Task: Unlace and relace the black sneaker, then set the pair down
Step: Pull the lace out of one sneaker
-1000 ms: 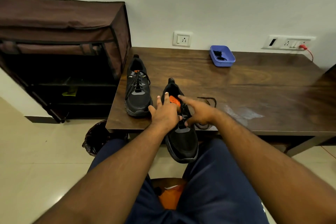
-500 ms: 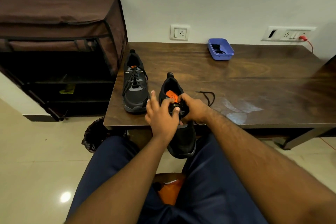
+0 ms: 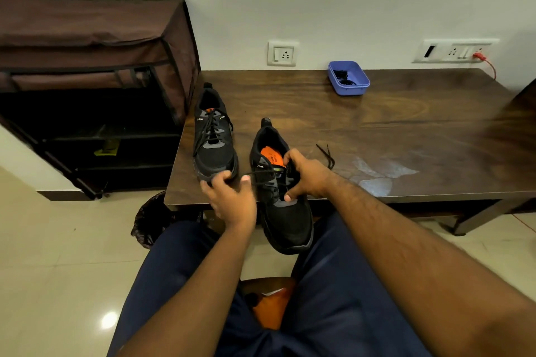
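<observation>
Left hand (image 3: 230,200) pulled lace (image 3: 262,174) leftward, blue tray (image 3: 348,90) holding dark items

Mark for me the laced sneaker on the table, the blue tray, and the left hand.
laced sneaker (image 3: 214,140), head view, on its lacing over the tongue.
blue tray (image 3: 354,90), head view, on its near outer wall.
left hand (image 3: 230,198), head view, on the back of the hand.

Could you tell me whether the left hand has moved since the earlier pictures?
Yes: the left hand has drawn leftward off the held sneaker, toward the sneaker standing on the table.
</observation>
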`<state>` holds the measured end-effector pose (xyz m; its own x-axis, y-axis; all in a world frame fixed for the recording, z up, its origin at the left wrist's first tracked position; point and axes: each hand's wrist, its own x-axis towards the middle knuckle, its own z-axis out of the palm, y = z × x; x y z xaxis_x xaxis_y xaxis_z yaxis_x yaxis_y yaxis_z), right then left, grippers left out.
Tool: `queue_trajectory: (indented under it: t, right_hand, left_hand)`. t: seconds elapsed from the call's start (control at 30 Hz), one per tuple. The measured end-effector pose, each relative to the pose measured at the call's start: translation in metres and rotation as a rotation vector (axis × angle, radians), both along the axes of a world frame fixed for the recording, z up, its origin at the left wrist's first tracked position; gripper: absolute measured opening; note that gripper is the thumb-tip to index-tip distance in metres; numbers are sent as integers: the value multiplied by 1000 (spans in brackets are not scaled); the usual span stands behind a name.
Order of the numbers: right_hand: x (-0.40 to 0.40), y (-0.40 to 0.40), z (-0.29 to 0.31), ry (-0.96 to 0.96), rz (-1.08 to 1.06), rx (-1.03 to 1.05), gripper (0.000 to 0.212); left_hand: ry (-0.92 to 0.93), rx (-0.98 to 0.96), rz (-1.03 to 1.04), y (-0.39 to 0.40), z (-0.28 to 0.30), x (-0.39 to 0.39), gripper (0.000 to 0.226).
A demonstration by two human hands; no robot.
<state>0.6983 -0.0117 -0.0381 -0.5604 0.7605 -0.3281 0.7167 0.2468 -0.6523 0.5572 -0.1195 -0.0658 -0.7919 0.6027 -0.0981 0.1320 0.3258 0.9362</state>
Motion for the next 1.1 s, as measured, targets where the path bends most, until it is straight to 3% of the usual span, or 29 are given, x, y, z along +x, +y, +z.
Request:
queue_trajectory:
  t: [0.07,0.13,0.23,0.27,0.33,0.43,0.5,0.57,0.63,0.73,0.8,0.87,0.93,0.97,1.03,1.1]
  right_hand:
    - [0,-1,0,-2,0,7,71]
    - [1,-3,1,-16,11,31,73]
    - [1,-3,1,-15,7,25,74]
    - [1,-2,1,-11,2,15,74]
    - [2,-1,2,-10,-6,-6,72]
    - [3,1,2,-4,-12,-24,70]
    - [2,2,3,-5,-1,-21,71]
    - [1,2,2,-9,-1,-20,71]
    - [1,1,2,-13,-5,-21,71]
    - [0,0,3,-19,-5,-19,71]
    - [0,-1,4,-28,1,-6,72]
    - [0,-2,4,-37,3,5,73]
    - [1,-2,4,-39,-4,1,73]
    - [1,-1,4,-37,-12,-11,73]
    - [1,1,4,-20,-20,-36,72]
    - [1,1,2,-7,-28,-53,71]
  left_hand:
    - [432,-93,-274,9,5,8,48]
    - [773,-221,-526,23,18,15,39]
    - [982,-380,-647,44,19,16,39]
    - [984,-351,-673,48,16,15,38]
    - [794,-175,-632,49,10,8,21]
    - [135,148,-126,34,7,-10,14]
    - [-140,273,232,22,8,-27,15]
    - [-122,321,341,10,12,-33,18]
    - [230,369,169,7,12,-26,35]
    - [759,21,-387,20,17,-3,30]
    - [925,-259,-607,32,21,7,27]
    - [994,-351,-682,41,19,10,29]
    - [854,-209,-665,42,16,9,19]
    - [668,-63,-571,39,15,5,13]
    - [292,216,-233,30,20,-5,16]
    - [72,367,168,22,22,-22,20]
